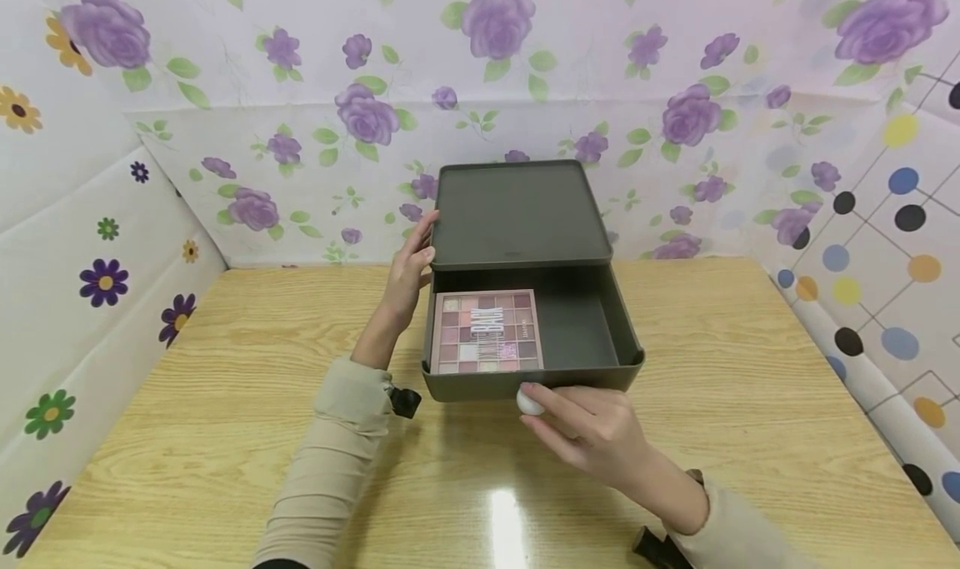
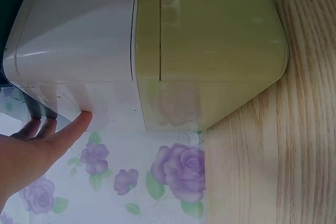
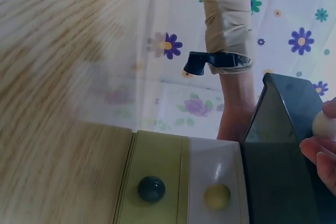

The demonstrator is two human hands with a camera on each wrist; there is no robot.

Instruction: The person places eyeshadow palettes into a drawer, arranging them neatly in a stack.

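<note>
A small dark grey drawer unit (image 1: 517,215) stands on the table with its top drawer (image 1: 577,336) pulled out toward me. In the drawer's left part lies a pink eyeshadow palette (image 1: 487,331) with lettering across its grid of shades. My right hand (image 1: 600,431) pinches the drawer's round white knob (image 1: 528,402) between thumb and fingers. On the unit's left side rests my left hand (image 1: 405,277), fingers extended against the wall. The left wrist view shows that hand's fingertips (image 2: 84,116) touching the unit's white section.
Below the open drawer, the right wrist view shows a white drawer (image 3: 202,163) with a yellow knob (image 3: 217,196) and a green one (image 3: 157,150) with a dark knob (image 3: 151,189). Flowered cloth (image 1: 367,177) hangs behind the wooden table (image 1: 300,327).
</note>
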